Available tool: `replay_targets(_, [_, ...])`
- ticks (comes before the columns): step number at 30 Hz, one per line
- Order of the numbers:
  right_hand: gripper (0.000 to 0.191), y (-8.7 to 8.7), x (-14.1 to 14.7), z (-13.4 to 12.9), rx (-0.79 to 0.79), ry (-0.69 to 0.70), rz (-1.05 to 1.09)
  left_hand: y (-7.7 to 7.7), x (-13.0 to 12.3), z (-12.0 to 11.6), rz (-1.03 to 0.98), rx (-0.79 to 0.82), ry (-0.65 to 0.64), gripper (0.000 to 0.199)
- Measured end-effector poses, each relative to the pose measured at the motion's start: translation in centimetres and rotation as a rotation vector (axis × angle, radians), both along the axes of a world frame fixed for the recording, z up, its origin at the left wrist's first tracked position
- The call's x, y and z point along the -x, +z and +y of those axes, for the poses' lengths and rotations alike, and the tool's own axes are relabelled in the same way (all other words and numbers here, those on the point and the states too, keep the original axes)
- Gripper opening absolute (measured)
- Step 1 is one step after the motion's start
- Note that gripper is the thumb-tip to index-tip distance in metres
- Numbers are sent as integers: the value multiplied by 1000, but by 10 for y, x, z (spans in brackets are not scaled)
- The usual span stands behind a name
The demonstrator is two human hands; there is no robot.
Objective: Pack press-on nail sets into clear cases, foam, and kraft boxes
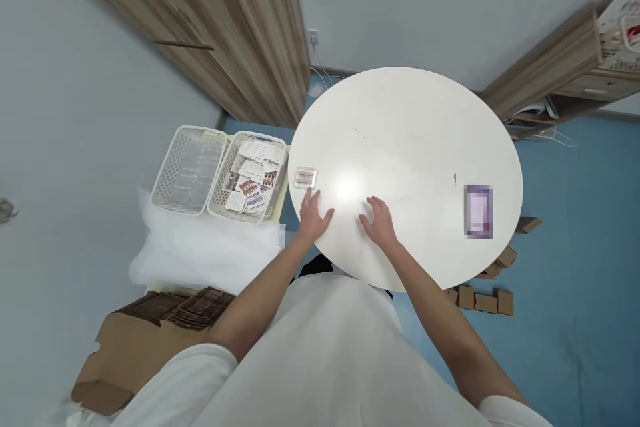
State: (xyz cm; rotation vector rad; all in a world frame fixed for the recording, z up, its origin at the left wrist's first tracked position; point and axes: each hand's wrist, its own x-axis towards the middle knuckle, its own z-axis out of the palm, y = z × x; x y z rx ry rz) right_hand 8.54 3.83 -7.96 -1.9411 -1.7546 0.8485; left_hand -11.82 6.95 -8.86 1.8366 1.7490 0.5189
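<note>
A round white table [410, 127] stands in front of me. My left hand [313, 217] is at its left edge, fingers apart and holding nothing, with the fingertips just below a small clear case [305, 178] that has coloured strips inside. To the right, my right hand [379, 221] rests on or just over the tabletop with its fingers spread and nothing in them. A purple rectangular item [479, 212], pixelated, lies near the table's right edge, away from both hands.
Left of the table are a white basket of printed cards and packets [215, 203] and a basket of clear plastic cases [159, 190]. White wrapping [200, 253] and a cardboard box [130, 353] sit below. Small brown boxes [486, 302] lie on the floor at right.
</note>
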Motion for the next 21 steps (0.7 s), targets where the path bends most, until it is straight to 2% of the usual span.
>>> replay_targets(2, [52, 4, 36, 22, 130, 0, 206, -5, 25, 20, -50, 15, 137, 67])
replay_targets(4, [55, 6, 68, 41, 279, -29, 384, -12, 43, 38, -114, 45, 192, 68])
replay_targets(8, [66, 6, 112, 66, 398, -95, 541, -20, 60, 60, -254, 168, 299, 67])
replay_targets(11, [71, 3, 125, 75, 407, -151, 599, -20, 64, 61, -311, 198, 321, 64])
replay_targets(15, [75, -2, 131, 78, 412, -159, 606, -19, 66, 56, -313, 204, 279, 63])
replay_targets(21, [71, 0, 134, 77, 406, -150, 629, -15, 68, 52, -237, 219, 213, 57])
